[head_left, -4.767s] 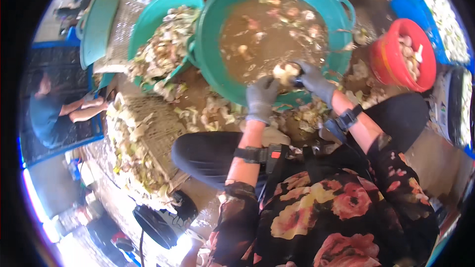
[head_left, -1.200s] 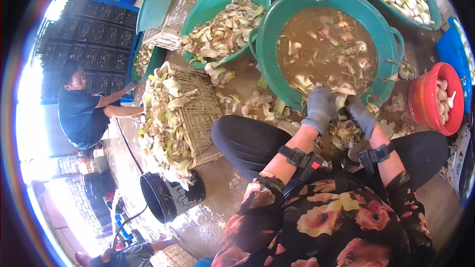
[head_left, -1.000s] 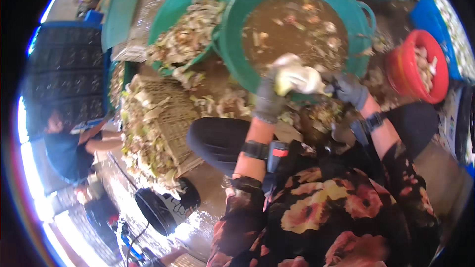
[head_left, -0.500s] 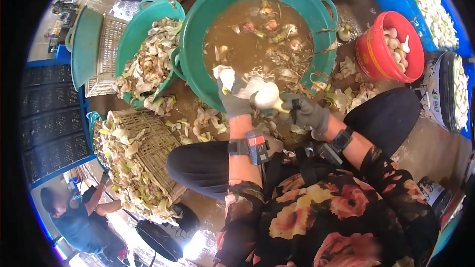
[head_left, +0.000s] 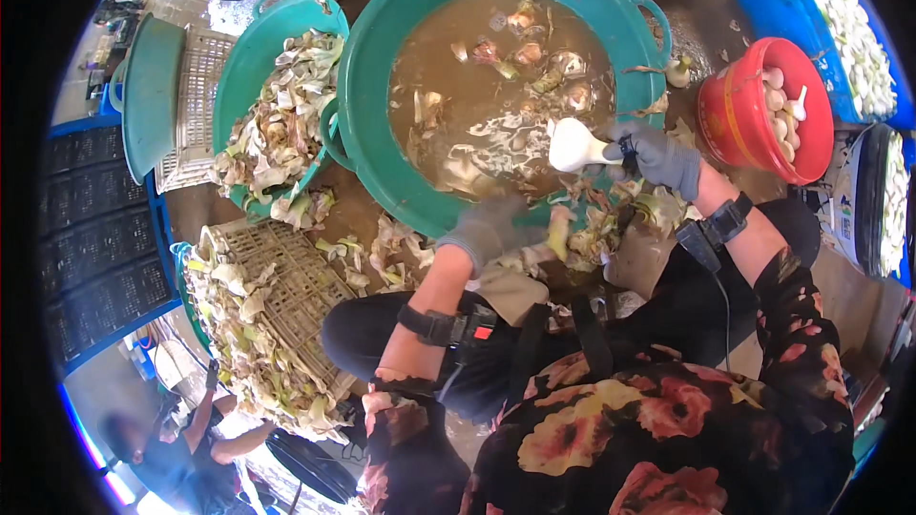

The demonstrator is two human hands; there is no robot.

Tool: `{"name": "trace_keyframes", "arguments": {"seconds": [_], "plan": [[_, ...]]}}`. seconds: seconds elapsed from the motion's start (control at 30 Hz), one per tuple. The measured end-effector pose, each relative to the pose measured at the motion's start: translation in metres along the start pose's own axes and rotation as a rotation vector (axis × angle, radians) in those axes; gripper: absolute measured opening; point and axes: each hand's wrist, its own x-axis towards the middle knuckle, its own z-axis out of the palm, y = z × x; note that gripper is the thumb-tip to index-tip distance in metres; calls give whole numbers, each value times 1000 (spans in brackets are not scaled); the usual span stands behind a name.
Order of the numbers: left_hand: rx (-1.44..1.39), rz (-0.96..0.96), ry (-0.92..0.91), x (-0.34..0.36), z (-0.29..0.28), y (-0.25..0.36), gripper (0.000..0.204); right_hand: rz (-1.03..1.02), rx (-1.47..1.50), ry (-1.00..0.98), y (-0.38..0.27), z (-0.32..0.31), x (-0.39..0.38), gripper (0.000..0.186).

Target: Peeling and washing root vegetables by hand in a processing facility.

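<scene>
My right hand (head_left: pixel 665 162), in a grey glove, is closed round the stem of a peeled white garlic bulb (head_left: pixel 572 145). The bulb points left, over the near right part of a big green tub (head_left: pixel 367 124). Something dark shows at the fingers, too small to name. My left hand (head_left: pixel 489 229), also gloved, is at the tub's near rim, its fingers smeared by motion. Close to its right is a strip of garlic peel (head_left: pixel 558 232). Muddy water (head_left: pixel 448 48) fills the tub, with unpeeled bulbs and skins floating in it.
At right stand a red bucket (head_left: pixel 730 114) of peeled bulbs and a blue crate (head_left: pixel 773 10) of garlic. A green basin (head_left: pixel 234 100) and a woven basket (head_left: pixel 296 277), both with husks, stand at left. Another person (head_left: pixel 162 453) works at lower left.
My right hand has moved right and up with the bulb, which now points left. My left hand has dropped toward me, away from the bulb, and the white peel it held is gone from it.
</scene>
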Motion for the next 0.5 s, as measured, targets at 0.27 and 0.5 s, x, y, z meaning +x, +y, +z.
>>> {"name": "trace_keyframes", "arguments": {"seconds": [0.27, 0.5], "plan": [[-277, -708, 714, 110, -20, -137, 54, -172, 355, 14, -87, -54, 27, 30], [586, -94, 226, 145, 20, -173, 23, -730, 333, 143, -145, -85, 24, 39]]}}
